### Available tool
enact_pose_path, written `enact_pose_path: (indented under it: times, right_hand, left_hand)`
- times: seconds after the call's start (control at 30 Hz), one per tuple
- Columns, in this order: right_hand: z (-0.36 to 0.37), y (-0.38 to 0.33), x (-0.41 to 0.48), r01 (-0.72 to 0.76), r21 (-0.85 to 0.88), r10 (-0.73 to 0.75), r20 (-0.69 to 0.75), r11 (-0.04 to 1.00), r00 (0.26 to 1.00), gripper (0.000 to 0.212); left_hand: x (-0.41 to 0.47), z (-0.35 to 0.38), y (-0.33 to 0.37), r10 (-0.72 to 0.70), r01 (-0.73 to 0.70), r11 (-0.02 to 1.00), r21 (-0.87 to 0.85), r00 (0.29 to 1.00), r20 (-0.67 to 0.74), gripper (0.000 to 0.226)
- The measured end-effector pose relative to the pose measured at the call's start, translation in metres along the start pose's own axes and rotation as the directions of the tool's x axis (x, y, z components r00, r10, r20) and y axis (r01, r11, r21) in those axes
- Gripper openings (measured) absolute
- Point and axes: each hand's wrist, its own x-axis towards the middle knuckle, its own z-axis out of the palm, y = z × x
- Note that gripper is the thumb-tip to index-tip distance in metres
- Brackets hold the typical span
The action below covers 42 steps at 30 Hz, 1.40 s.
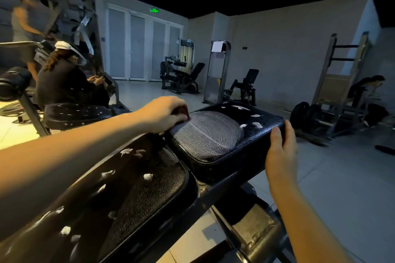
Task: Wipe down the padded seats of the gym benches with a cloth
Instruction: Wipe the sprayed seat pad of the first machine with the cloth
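Left hand point(168, 113) curled, pinching what looks like a grey cloth point(207, 134) lying on the seat point(267, 118); right hand point(282, 145) grips the seat's corner; white flecks dot its far end and the long pad point(139, 188); barely begun, I'd say.

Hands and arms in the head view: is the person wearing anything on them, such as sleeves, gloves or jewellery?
Nothing visible. The left forearm and right forearm are bare, with no sleeve in frame. The left hand and right hand have no gloves, watch or rings.
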Motion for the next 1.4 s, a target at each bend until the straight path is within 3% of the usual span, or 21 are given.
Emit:
enact_pose_path:
  times: [0.07, 0.17, 0.27, 0.33, 0.4, 0.5, 0.57, 0.73, 0.8, 0.97, 1.07, 1.17, 1.27, 1.33, 1.4]
  right_hand:
    - [0.0, -0.001, -0.001, 0.001, -0.007, -0.001, -0.004, 1.0, 1.0, 0.052]
    - [-0.001, -0.002, 0.0, -0.017, -0.001, 0.017, 0.0, 1.0, 1.0, 0.052]
    - [-0.004, 0.0, 0.002, -0.03, 0.003, 0.03, 0.015, 1.0, 0.999, 0.052]
    - [-0.004, 0.002, 0.003, -0.03, 0.007, 0.03, 0.02, 1.0, 0.999, 0.052]
    - [-0.001, 0.003, 0.003, -0.013, -0.004, 0.013, 0.006, 1.0, 1.0, 0.052]
    - [0.001, 0.002, 0.001, 0.004, -0.02, -0.004, -0.009, 1.0, 1.0, 0.053]
    - [0.0, 0.0, 0.0, 0.004, -0.016, -0.004, -0.003, 1.0, 1.0, 0.053]
    - [-0.002, -0.001, 0.002, -0.023, -0.022, 0.023, 0.017, 0.999, 1.0, 0.052]
    - [-0.002, -0.002, 0.001, -0.026, -0.012, 0.026, 0.02, 1.0, 0.999, 0.052]
    - [-0.002, -0.005, 0.0, -0.009, -0.028, 0.009, 0.015, 1.0, 1.0, 0.052]
    - [-0.004, -0.007, -0.002, -0.003, -0.048, 0.005, 0.033, 0.999, 0.999, 0.053]
    - [-0.007, -0.007, 0.0, -0.007, -0.047, 0.009, 0.049, 0.999, 0.999, 0.053]
    - [-0.007, -0.004, 0.002, -0.006, -0.059, 0.01, 0.067, 0.998, 0.998, 0.053]
    - [-0.005, -0.003, 0.003, 0.006, -0.084, -0.001, 0.07, 0.996, 0.998, 0.053]
    - [-0.003, 0.0, 0.004, 0.032, -0.116, -0.024, 0.066, 0.993, 0.998, 0.053]
  left_hand:
    - [0.015, 0.009, 0.021, 0.027, -0.029, 0.997, -0.065, 0.999, -0.032, 0.012]
    - [0.002, 0.017, 0.083, 0.252, -0.253, 0.959, -0.129, 0.967, -0.025, 0.014]
    - [-0.029, 0.009, 0.09, 0.416, -0.41, 0.898, -0.161, 0.909, 0.004, 0.012]
    - [-0.033, 0.004, 0.058, 0.335, -0.332, 0.936, -0.113, 0.942, 0.009, 0.01]
    - [-0.017, 0.003, 0.017, 0.158, -0.159, 0.986, -0.05, 0.987, -0.009, 0.01]
    - [0.021, 0.01, 0.002, -0.07, 0.068, 0.996, -0.063, 0.997, -0.03, 0.012]
    - [0.037, 0.019, 0.029, -0.035, 0.031, 0.994, -0.101, 0.999, -0.039, 0.012]
    - [0.001, 0.018, 0.095, 0.351, -0.34, 0.92, -0.193, 0.936, 0.022, 0.007]
    - [-0.005, 0.012, 0.071, 0.319, -0.311, 0.938, -0.151, 0.947, 0.032, 0.008]
    - [0.039, 0.018, 0.029, -0.032, 0.032, 0.999, -0.027, 0.999, -0.028, 0.015]
    - [0.058, 0.028, 0.066, 0.032, -0.033, 0.994, -0.107, 0.999, -0.008, 0.012]
    - [0.029, 0.026, 0.095, 0.25, -0.247, 0.957, -0.152, 0.968, 0.0, 0.013]
    - [-0.017, 0.011, 0.072, 0.4, -0.395, 0.911, -0.116, 0.916, 0.023, 0.008]
    - [-0.018, 0.004, 0.038, 0.332, -0.332, 0.943, -0.019, 0.943, 0.02, 0.01]
    - [0.002, 0.007, 0.017, 0.181, -0.181, 0.983, 0.037, 0.983, -0.009, 0.013]
